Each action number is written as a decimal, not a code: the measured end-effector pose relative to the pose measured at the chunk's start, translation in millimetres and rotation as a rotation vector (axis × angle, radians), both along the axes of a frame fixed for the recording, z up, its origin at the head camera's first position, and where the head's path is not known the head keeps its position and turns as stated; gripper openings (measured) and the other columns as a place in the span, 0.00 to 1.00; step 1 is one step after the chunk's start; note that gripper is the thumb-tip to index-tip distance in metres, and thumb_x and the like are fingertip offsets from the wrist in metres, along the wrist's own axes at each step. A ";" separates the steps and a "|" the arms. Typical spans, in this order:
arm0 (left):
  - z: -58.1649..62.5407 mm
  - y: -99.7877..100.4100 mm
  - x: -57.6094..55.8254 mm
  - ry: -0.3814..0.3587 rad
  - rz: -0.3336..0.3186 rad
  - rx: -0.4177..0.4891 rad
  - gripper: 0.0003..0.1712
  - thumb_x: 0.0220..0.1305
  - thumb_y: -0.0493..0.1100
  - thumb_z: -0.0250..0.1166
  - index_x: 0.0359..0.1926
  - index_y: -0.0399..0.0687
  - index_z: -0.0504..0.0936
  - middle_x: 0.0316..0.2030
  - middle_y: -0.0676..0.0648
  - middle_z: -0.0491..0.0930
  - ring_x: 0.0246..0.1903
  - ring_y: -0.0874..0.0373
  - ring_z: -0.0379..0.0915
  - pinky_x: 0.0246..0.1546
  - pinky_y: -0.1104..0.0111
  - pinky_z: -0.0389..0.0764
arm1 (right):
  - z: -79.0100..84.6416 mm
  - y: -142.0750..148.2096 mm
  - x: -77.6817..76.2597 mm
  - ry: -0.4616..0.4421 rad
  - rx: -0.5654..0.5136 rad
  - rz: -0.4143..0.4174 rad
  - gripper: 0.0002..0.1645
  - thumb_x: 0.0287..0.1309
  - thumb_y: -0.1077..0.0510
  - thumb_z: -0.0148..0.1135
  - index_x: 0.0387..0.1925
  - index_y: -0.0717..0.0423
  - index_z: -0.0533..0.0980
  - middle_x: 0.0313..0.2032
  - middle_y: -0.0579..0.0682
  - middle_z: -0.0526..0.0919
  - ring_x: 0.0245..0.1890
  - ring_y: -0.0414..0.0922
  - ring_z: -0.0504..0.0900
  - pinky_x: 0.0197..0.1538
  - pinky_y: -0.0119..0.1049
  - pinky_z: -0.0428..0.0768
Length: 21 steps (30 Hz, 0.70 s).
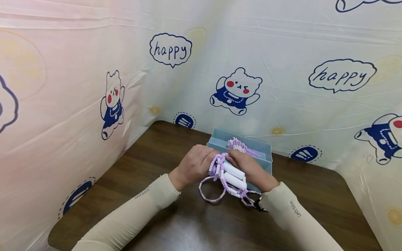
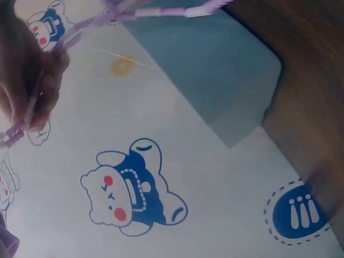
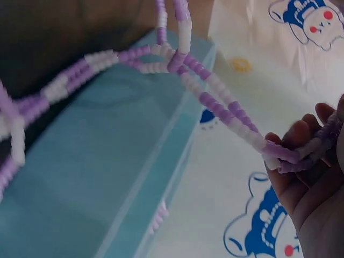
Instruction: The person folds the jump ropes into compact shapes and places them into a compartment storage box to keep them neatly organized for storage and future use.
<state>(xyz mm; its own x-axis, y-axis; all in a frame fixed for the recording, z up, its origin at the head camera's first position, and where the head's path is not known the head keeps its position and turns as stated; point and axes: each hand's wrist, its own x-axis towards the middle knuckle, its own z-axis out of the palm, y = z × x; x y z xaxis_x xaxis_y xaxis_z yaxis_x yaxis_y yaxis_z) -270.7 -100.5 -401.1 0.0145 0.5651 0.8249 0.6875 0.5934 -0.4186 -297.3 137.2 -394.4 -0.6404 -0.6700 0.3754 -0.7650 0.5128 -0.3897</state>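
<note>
Both hands hold a bundle of beaded jump rope (image 1: 232,190) with purple and white segments, above the table. My left hand (image 1: 198,162) grips the cords at their upper left end. From the right, my right hand (image 1: 251,169) holds the bundle near the same top end, its fingertips partly hidden. Two white cylinders, apparently handles (image 1: 233,180), lie side by side among the cords. One beaded loop (image 1: 211,201) hangs below at the left. In the right wrist view, doubled beaded strands (image 3: 226,115) run into curled fingers. Beaded cord (image 2: 35,97) also passes through a hand in the left wrist view.
A light blue bin (image 1: 216,135) stands behind the hands, with another beaded bundle (image 1: 238,145) and a purple handle (image 1: 253,153) inside. Something black (image 1: 259,205) is near the right cuff. Printed cloth (image 1: 188,87) surrounds the brown table (image 1: 150,146).
</note>
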 end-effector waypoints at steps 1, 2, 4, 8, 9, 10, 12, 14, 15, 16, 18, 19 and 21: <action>1.7 -0.2 -0.1 -0.003 -0.001 0.020 0.10 0.70 0.36 0.53 0.48 0.35 0.74 0.38 0.43 0.76 0.36 0.51 0.74 0.37 0.63 0.78 | -3.1 -1.1 2.0 -0.043 -0.041 0.031 0.09 0.73 0.51 0.47 0.47 0.43 0.74 0.36 0.38 0.76 0.35 0.39 0.75 0.41 0.37 0.75; 3.8 -0.6 -0.2 -0.002 0.002 0.035 0.10 0.70 0.36 0.54 0.48 0.34 0.74 0.38 0.42 0.75 0.36 0.51 0.74 0.37 0.63 0.78 | -6.7 -2.0 3.8 -0.080 -0.083 0.060 0.09 0.73 0.52 0.48 0.48 0.41 0.73 0.39 0.36 0.76 0.37 0.38 0.75 0.42 0.35 0.75; 7.9 -2.0 -1.3 0.005 0.021 0.062 0.10 0.69 0.35 0.55 0.47 0.34 0.74 0.38 0.42 0.76 0.36 0.51 0.74 0.37 0.63 0.78 | -15.0 -3.4 6.8 -0.096 -0.153 0.158 0.15 0.72 0.54 0.50 0.56 0.44 0.74 0.50 0.40 0.78 0.48 0.40 0.76 0.51 0.35 0.75; 15.3 -6.0 -3.9 0.021 0.096 0.097 0.11 0.67 0.36 0.59 0.48 0.35 0.73 0.38 0.42 0.75 0.35 0.51 0.74 0.36 0.64 0.78 | -28.9 -9.6 12.8 0.096 -0.161 0.224 0.23 0.71 0.58 0.52 0.65 0.55 0.69 0.62 0.51 0.72 0.60 0.44 0.70 0.61 0.35 0.69; 16.5 -7.2 -4.7 0.017 0.112 0.105 0.12 0.67 0.36 0.60 0.49 0.35 0.73 0.38 0.42 0.75 0.35 0.51 0.74 0.36 0.64 0.78 | -29.3 -12.3 15.8 0.121 -0.149 0.207 0.27 0.71 0.58 0.52 0.69 0.57 0.65 0.66 0.54 0.67 0.64 0.46 0.66 0.64 0.37 0.65; 17.7 -8.1 -5.3 0.014 0.133 0.111 0.13 0.67 0.36 0.61 0.49 0.35 0.73 0.39 0.42 0.75 0.35 0.51 0.74 0.36 0.64 0.78 | -28.9 -15.2 18.9 0.154 -0.121 0.175 0.27 0.71 0.58 0.51 0.68 0.58 0.65 0.66 0.56 0.67 0.64 0.46 0.66 0.65 0.38 0.65; 19.0 -10.0 -6.7 0.004 0.166 0.123 0.15 0.65 0.36 0.63 0.50 0.34 0.72 0.39 0.42 0.75 0.35 0.50 0.73 0.36 0.63 0.78 | -26.8 -20.0 27.8 0.105 -0.079 0.105 0.24 0.72 0.57 0.50 0.66 0.57 0.66 0.62 0.52 0.70 0.58 0.42 0.69 0.61 0.36 0.68; 19.5 -11.7 -8.4 -0.006 0.208 0.129 0.18 0.64 0.37 0.64 0.51 0.33 0.72 0.39 0.41 0.75 0.35 0.50 0.73 0.36 0.63 0.78 | -23.5 -24.2 36.3 0.047 -0.061 0.081 0.17 0.71 0.56 0.52 0.57 0.56 0.72 0.57 0.49 0.75 0.49 0.39 0.74 0.52 0.36 0.74; 19.4 -12.6 -9.5 -0.016 0.224 0.135 0.19 0.63 0.37 0.65 0.51 0.33 0.72 0.40 0.41 0.75 0.35 0.49 0.73 0.37 0.63 0.78 | -22.7 -25.9 40.1 0.044 -0.044 0.082 0.13 0.71 0.55 0.52 0.52 0.54 0.74 0.53 0.48 0.77 0.44 0.38 0.75 0.48 0.36 0.76; 19.2 -13.3 -10.6 -0.023 0.241 0.139 0.19 0.63 0.37 0.66 0.51 0.33 0.72 0.40 0.40 0.75 0.36 0.49 0.73 0.37 0.62 0.78 | -21.9 -27.2 44.2 0.047 -0.025 0.084 0.09 0.71 0.55 0.52 0.46 0.53 0.75 0.48 0.47 0.80 0.38 0.37 0.75 0.42 0.35 0.77; 18.6 -14.9 -13.3 -0.020 0.276 0.145 0.19 0.62 0.37 0.66 0.51 0.34 0.72 0.39 0.40 0.75 0.35 0.49 0.73 0.36 0.63 0.78 | -19.2 -29.9 52.5 0.040 -0.004 0.092 0.08 0.70 0.54 0.54 0.41 0.53 0.74 0.41 0.45 0.81 0.32 0.36 0.75 0.36 0.33 0.77; 18.3 -15.7 -14.6 -0.017 0.291 0.146 0.19 0.63 0.38 0.66 0.50 0.34 0.72 0.39 0.40 0.75 0.34 0.49 0.73 0.35 0.63 0.78 | -17.7 -31.2 56.6 0.038 0.005 0.092 0.08 0.69 0.53 0.55 0.41 0.54 0.74 0.39 0.44 0.80 0.31 0.36 0.75 0.35 0.32 0.77; 17.4 -16.9 -17.3 -0.013 0.304 0.152 0.17 0.64 0.38 0.65 0.50 0.34 0.72 0.38 0.40 0.75 0.33 0.49 0.72 0.34 0.63 0.77 | -15.2 -32.7 64.6 0.043 0.025 0.084 0.10 0.69 0.53 0.56 0.44 0.56 0.75 0.35 0.42 0.79 0.29 0.35 0.74 0.34 0.31 0.76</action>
<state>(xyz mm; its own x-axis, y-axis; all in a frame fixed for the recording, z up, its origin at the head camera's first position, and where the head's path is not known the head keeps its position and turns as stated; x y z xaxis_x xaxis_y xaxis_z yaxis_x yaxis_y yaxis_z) -288.0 -117.4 -383.8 -0.1468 0.4127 0.8990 0.4741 0.8270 -0.3023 -232.7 104.5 -409.6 -0.5648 -0.7305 0.3838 -0.8217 0.4551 -0.3431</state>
